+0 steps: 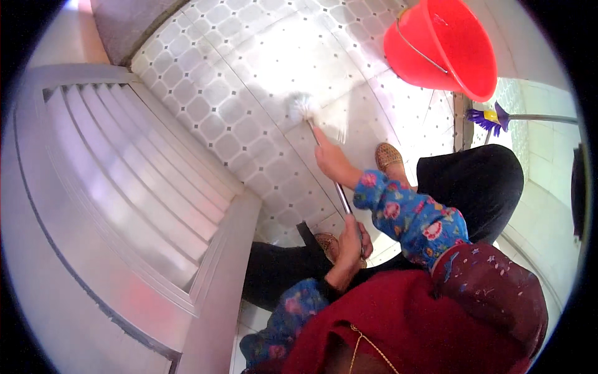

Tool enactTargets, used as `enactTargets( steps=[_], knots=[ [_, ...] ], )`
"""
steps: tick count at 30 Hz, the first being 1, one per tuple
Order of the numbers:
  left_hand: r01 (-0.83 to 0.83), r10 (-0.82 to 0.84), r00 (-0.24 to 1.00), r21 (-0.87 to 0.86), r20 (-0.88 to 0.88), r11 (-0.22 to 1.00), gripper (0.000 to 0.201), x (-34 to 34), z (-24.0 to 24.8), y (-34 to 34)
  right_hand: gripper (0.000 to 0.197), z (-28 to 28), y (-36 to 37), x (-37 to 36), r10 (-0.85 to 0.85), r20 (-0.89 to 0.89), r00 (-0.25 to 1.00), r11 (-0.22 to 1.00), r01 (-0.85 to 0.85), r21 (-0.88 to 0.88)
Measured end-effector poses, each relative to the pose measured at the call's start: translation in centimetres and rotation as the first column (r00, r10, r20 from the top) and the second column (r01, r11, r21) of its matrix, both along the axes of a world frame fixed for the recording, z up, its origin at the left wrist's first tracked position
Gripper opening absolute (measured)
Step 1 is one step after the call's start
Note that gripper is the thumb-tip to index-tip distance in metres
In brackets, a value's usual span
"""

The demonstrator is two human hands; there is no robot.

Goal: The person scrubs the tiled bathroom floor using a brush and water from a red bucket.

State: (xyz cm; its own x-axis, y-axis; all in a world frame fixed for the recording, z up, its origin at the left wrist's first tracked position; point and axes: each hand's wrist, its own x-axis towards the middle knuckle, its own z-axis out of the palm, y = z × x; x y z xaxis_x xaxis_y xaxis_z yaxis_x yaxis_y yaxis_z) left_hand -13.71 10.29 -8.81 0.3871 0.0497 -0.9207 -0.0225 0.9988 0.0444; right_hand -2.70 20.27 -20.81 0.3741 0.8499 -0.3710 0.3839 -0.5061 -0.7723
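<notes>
My two hands are closed around the shiny metal handle of a long brush (343, 201). My right hand (336, 161) grips it close to the head, and my left hand (350, 249) holds it near its rear end. The pale, bristly head (300, 107) is blurred and appears to rest on the patterned tile floor (227, 128). Bright glare covers the tiles around the head. Blue flowered sleeves (398, 209) cover both my forearms.
A red bucket (405, 47) with a wire handle stands at the far right. Beside it a purple-and-yellow broom (492, 116) lies across a doorway strip. A grey louvred door (134, 187) fills the left. My patterned shoes (389, 154) stand apart on the tiles.
</notes>
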Motion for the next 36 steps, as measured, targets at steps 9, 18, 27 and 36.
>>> enactTargets(
  steps=[9,18,27,36],
  knots=[
    [-0.012,0.006,0.998,0.093,0.064,0.996,0.051,4.9,-2.4,4.9,0.053,0.1,6.9,5.5,0.022,-0.086,0.996,0.975,-0.04,-0.218],
    [-0.099,0.102,0.993,-0.05,0.053,0.994,0.048,8.4,-0.9,5.6,0.059,-0.3,8.2,8.3,0.139,0.098,0.985,0.98,-0.123,-0.157],
    [-0.198,0.214,0.973,-0.156,0.09,0.968,0.048,10.3,2.4,-2.4,0.061,3.1,0.5,6.4,0.298,-0.044,0.954,0.874,-0.291,-0.39],
    [-0.338,0.315,0.916,0.057,0.249,0.939,0.048,13.7,-1.4,6.1,0.052,-0.4,10.6,10.1,0.248,0.174,0.953,0.963,-0.223,-0.148]
  ],
)
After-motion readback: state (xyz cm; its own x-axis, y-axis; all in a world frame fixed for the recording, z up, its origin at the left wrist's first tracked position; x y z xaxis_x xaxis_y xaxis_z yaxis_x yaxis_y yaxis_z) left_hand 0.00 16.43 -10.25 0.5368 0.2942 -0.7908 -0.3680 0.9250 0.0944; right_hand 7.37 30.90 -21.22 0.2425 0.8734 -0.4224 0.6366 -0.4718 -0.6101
